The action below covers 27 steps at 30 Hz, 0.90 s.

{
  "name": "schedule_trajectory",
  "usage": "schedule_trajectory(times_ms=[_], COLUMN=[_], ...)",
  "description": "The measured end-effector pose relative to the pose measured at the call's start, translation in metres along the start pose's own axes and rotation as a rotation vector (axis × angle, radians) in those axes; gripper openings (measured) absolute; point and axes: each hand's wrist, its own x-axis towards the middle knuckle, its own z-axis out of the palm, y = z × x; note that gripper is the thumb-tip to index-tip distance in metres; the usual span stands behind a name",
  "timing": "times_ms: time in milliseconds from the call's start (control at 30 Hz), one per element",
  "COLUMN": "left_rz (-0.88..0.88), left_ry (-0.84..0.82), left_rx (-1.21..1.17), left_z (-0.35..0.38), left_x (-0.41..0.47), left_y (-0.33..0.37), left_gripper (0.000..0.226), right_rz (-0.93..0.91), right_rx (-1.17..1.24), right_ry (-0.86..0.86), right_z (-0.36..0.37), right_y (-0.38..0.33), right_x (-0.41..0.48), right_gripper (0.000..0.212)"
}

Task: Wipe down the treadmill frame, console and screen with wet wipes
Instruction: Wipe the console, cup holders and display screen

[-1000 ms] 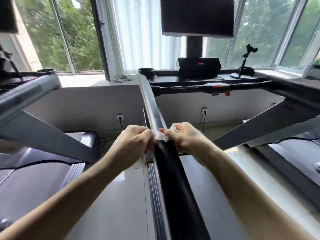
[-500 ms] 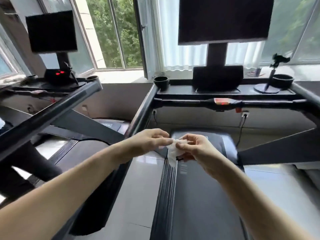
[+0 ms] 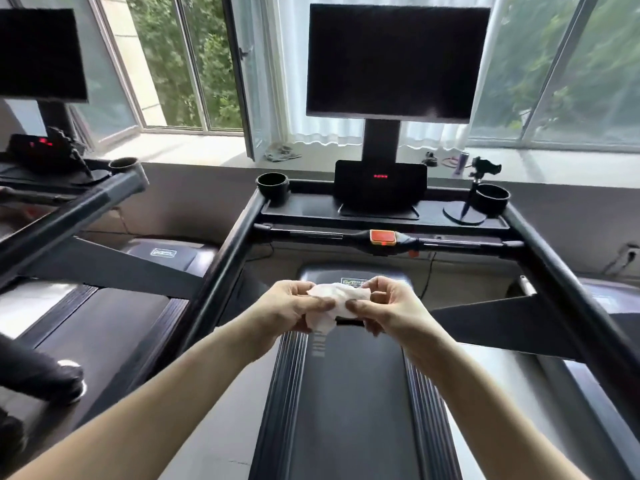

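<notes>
A crumpled white wet wipe hangs between my two hands above the treadmill belt. My left hand pinches its left side and my right hand pinches its right side. Ahead stands the black console with a small red readout, and above it the dark screen on a post. The left handrail and the right handrail of the frame run toward me on either side. A crossbar with an orange stop button spans between them.
Cup holders sit at both console corners, with a phone stand by the right one. A second treadmill stands to the left, with a person's dark shoe on its belt. Windows and a sill lie behind.
The view has swung from the left handrail to the middle of the treadmill. Both hands came off the rail and now hold the wipe bunched between them over the belt.
</notes>
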Motion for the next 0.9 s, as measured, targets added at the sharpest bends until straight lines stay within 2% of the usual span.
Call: schedule_trajectory(times_ms=[100,200,367,533,667,800,900], left_rz=[-0.016,-0.063,-0.084,-0.089,-0.089,-0.139,-0.135], left_ry=[0.127,0.197,0.187,0.165,0.185,0.264,0.409], left_rx=[-0.01,-0.01,-0.052,-0.074,-0.237,-0.283,-0.094], left_z=[-0.014,-0.032,-0.074,-0.119,-0.147,-0.173,-0.191], left_x=[0.03,0.068,0.141,0.207,0.256,0.3,0.328], left_y=[-0.002,-0.008,-0.016,-0.008,0.002,0.0,-0.013], left_gripper=[0.008,0.002,0.016,0.027,0.007,0.011,0.013], right_rz=[0.006,0.045,0.14,0.237,0.28,0.289,0.234], right_rx=[-0.013,-0.016,0.017,0.251,0.424,0.267,0.128], right_ry=[-0.015,0.015,0.139,0.206,0.167,0.183,0.206], right_z=[-0.003,-0.01,-0.012,-0.003,-0.003,-0.008,-0.007], right_y=[0.003,0.01,0.018,0.016,0.013,0.02,0.028], right_x=[0.028,0.065,0.152,0.237,0.295,0.352,0.389], right_gripper=[0.011,0.02,0.022,0.025,0.022,0.023,0.028])
